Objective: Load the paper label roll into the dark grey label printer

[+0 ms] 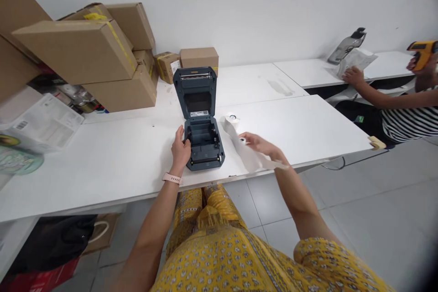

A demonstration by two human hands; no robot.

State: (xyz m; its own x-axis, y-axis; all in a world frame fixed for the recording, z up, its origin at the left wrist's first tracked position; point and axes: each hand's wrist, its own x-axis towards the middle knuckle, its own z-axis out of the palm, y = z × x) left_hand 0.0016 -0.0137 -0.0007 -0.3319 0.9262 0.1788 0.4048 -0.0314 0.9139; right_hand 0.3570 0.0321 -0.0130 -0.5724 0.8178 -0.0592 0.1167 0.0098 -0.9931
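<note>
paper [248, 159] in right hand [262, 144]

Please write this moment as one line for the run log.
left hand: touching printer, left side | lid: raised | right hand: holding loose white paper | white roll: on table, right of printer

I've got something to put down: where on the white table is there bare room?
Right of the right hand, the table lies bare toward its right end. Another patch lies between the left hand and the white box, in front of the stacked boxes. It's crowded around the open printer and white paper, and far left.
</note>
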